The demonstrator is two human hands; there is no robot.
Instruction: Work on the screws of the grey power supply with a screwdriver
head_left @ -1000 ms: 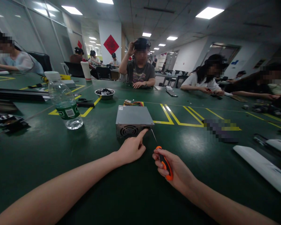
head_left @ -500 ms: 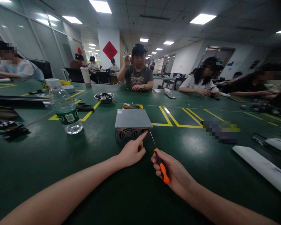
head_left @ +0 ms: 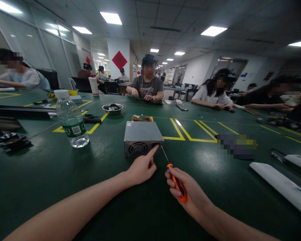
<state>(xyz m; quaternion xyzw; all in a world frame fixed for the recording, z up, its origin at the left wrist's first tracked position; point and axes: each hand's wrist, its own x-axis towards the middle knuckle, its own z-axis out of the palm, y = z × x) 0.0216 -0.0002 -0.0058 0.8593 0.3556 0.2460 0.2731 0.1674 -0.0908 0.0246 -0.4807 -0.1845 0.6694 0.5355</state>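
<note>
A grey computer power supply (head_left: pixel 143 131) sits on the green table, its fan grille side facing me and its wire bundle (head_left: pixel 141 118) at the back. The stretched index finger of my left hand (head_left: pixel 142 168) touches that side near the right end, by a dark socket. Its other fingers are curled, and nothing shows in them. My right hand (head_left: pixel 189 187) is closed around the orange and black handle of a screwdriver (head_left: pixel 178 183). The thin shaft points up and left, its tip at the lower right corner of the power supply; exact contact there is too small to tell.
Left of the power supply stand a water bottle (head_left: pixel 74 129) and a metal bowl (head_left: pixel 112 108) of small parts. A white elongated device (head_left: pixel 278 187) lies at the right, beyond it a blurred dark object (head_left: pixel 235 146). People sit around the table.
My view has tilted up slightly. My right hand has shifted a little right, and the screwdriver handle has turned in it. The person opposite has lowered a raised hand to the table.
</note>
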